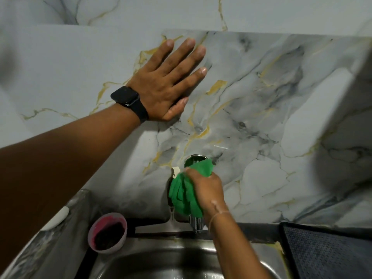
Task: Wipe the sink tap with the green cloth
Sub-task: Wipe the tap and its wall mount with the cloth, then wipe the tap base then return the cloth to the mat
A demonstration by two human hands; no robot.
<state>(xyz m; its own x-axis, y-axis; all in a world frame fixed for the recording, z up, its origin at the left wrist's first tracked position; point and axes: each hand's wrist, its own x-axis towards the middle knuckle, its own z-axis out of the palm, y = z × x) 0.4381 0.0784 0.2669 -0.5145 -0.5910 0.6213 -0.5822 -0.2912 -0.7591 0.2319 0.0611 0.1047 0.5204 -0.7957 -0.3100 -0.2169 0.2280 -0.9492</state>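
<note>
Two hands: both in view, well apart, left high on the wall, right low at the tap.
Left hand (168,81): spread flat against the marble wall (261,93), fingers splayed, palm pressed on the tile, gripping nothing.
Black watch (128,100): strapped on the wrist just behind the left hand.
Right hand (205,190): clenched around the green cloth, knuckles up, thin bracelet on the wrist behind it.
Green cloth (185,195): bunched in the right hand's grip, folds spilling out to the left of the fingers, one corner poking up beyond them against the tap's base.
Cloth label (176,171): small pale tag sticking up just left of the right hand's fingertips.
Sink tap (196,223): mostly wrapped by cloth and right hand; chrome spout showing just below the hand, round shiny wall flange showing just above the fingers, tinted green by reflection.
Sink (161,262): steel basin below the right hand and forearm.
Pink bowl (107,232): on the sink edge, left of and below the right hand, dark contents inside.
Dark mat (326,250): on the counter, right of the right forearm.
</note>
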